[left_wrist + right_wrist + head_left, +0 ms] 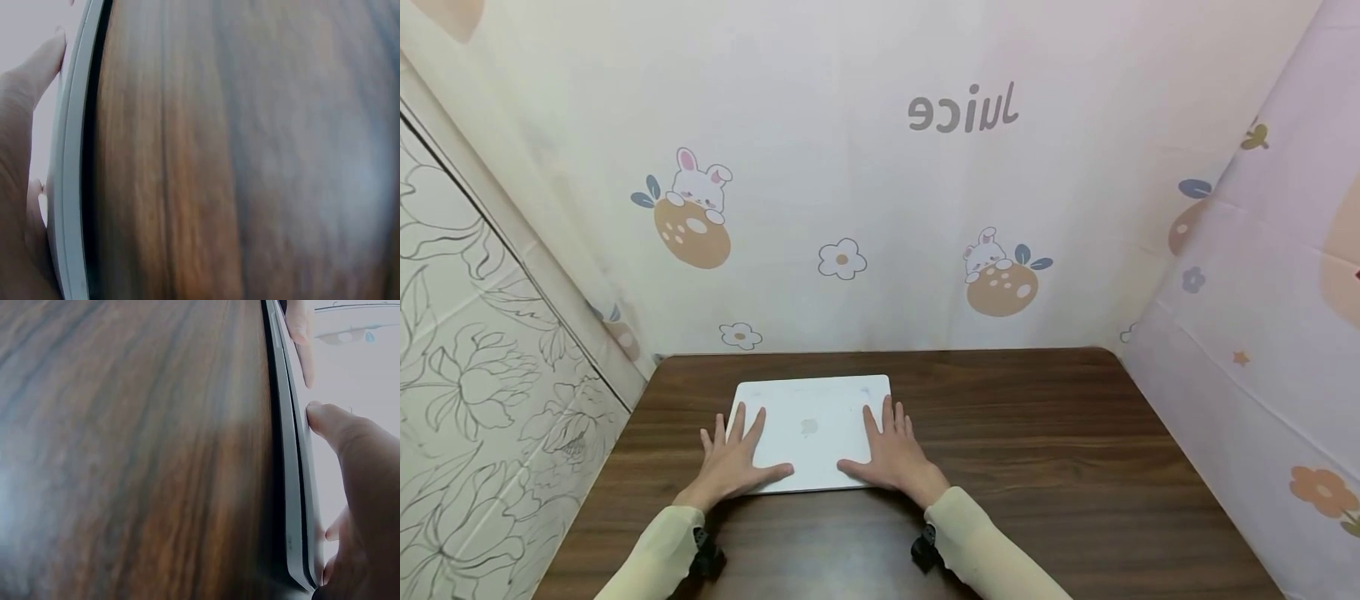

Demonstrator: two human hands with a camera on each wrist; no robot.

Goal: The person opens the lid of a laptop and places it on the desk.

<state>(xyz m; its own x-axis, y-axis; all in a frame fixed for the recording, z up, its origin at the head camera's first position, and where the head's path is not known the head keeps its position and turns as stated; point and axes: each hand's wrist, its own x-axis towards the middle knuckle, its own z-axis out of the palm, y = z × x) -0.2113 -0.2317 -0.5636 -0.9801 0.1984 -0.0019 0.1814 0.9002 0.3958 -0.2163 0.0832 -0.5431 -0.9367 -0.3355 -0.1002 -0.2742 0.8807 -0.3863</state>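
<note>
A closed silver laptop [820,408] with an apple logo on its lid lies flat on the brown wooden table, left of the middle. My left hand [730,462] rests on its left side, fingers spread and the thumb along the front part of the lid. On the right side lies my right hand [891,454], also spread, its thumb pointing inward toward the other. In the left wrist view the laptop's front edge [75,150] runs beside the hand. The right wrist view shows the edge and a corner of the laptop [294,487] with the thumb on top.
The wooden table [1037,467] extends to the right of the laptop. A printed curtain [880,183] with rabbits and flowers hangs behind it, and another patterned cloth [1247,400] borders the right side. A white floral panel [490,392] stands at the left.
</note>
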